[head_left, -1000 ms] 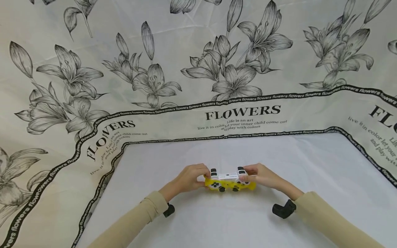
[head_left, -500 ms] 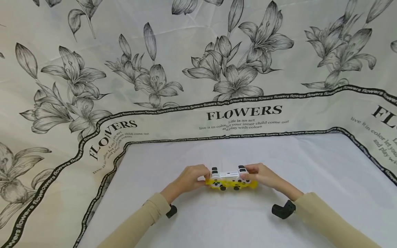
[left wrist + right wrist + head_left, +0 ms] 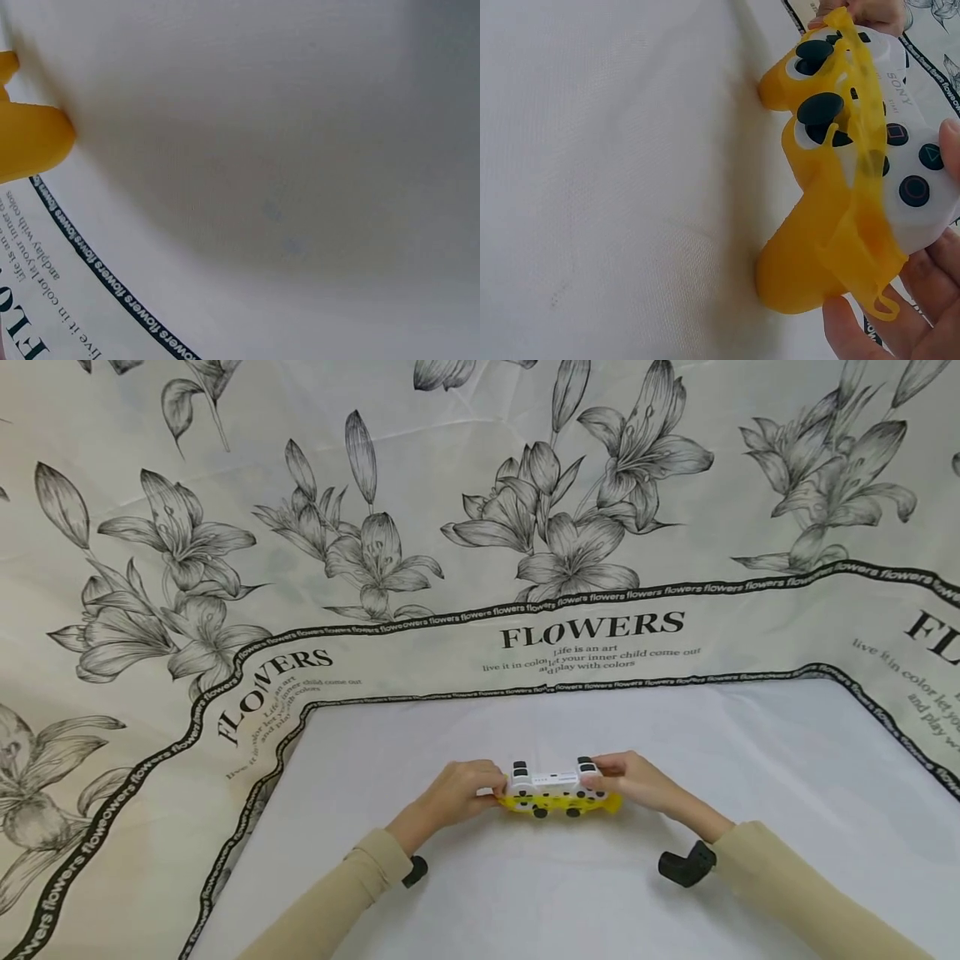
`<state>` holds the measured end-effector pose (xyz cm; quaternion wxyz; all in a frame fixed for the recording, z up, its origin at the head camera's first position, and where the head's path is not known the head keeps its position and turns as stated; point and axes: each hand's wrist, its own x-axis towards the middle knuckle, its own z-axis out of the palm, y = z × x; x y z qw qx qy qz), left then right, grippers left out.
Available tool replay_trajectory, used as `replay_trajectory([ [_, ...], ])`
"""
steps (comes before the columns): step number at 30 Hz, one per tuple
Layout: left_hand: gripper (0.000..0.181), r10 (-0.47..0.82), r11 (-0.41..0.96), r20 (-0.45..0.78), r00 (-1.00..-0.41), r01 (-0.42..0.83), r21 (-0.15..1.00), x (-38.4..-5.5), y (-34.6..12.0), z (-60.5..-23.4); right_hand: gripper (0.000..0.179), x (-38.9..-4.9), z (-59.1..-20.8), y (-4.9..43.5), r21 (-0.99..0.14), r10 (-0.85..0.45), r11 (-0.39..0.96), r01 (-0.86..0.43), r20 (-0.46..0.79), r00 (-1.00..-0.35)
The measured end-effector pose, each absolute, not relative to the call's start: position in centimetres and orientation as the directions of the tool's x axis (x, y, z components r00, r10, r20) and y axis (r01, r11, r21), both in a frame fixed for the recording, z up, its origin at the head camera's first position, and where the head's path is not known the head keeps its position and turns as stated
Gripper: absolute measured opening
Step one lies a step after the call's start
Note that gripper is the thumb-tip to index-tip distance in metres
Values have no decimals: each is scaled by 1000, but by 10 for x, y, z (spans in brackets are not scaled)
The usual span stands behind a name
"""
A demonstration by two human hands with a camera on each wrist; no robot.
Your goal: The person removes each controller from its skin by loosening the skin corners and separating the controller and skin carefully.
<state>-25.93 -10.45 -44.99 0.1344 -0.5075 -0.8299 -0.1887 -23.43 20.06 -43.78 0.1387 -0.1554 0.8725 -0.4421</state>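
Observation:
Both hands hold a white game controller (image 3: 553,779) above the white cloth, its lower part inside a stretchy yellow cover (image 3: 558,805). My left hand (image 3: 461,792) pinches the left end, where cover and controller meet. At the right end my right hand (image 3: 637,783) grips the controller, thumb on the front, fingers behind. In the right wrist view, the cover (image 3: 799,247) wraps both grips and lies bunched across the controller's face (image 3: 907,161). Two black thumbsticks (image 3: 821,109) poke through it, and the round buttons are bare. Only the cover's yellow end (image 3: 34,141) appears in the left wrist view.
White cloth (image 3: 525,893) covers the table under the hands. A flower-printed curtain (image 3: 420,660) hangs behind and along the sides. Black devices sit at both wrists, the right one (image 3: 686,864) showing more fully.
The yellow cover's upper edge has slipped lower on the controller's face, baring more white. The controller has shifted slightly right in the view; both hands keep their hold.

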Motion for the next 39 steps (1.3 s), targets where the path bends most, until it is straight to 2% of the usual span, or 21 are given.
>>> replay_trajectory([
  [13,19,829,419,369,-419,904,84,-261,-105,-453,60,-238,-439,201,-809,-368,577,-114,-133,-920],
  [20,17,831,441,360,-424,897,37,-260,-102,-463,54,-242,-435,202,-804,-355,590,-71,-179,-918],
  [25,18,808,462,396,-435,886,32,-259,-106,-464,64,-245,-432,199,-809,-359,584,-65,-186,-915],
  [29,18,801,485,367,-472,872,64,-256,-111,-467,68,-247,-432,198,-815,-365,578,-46,-207,-908],
  [36,9,767,554,219,-602,795,246,-254,-114,-467,61,-251,-431,199,-803,-361,596,-15,-251,-898],
  [39,12,758,553,192,-623,771,315,-252,-115,-462,62,-251,-430,201,-804,-359,594,11,-278,-891],
])
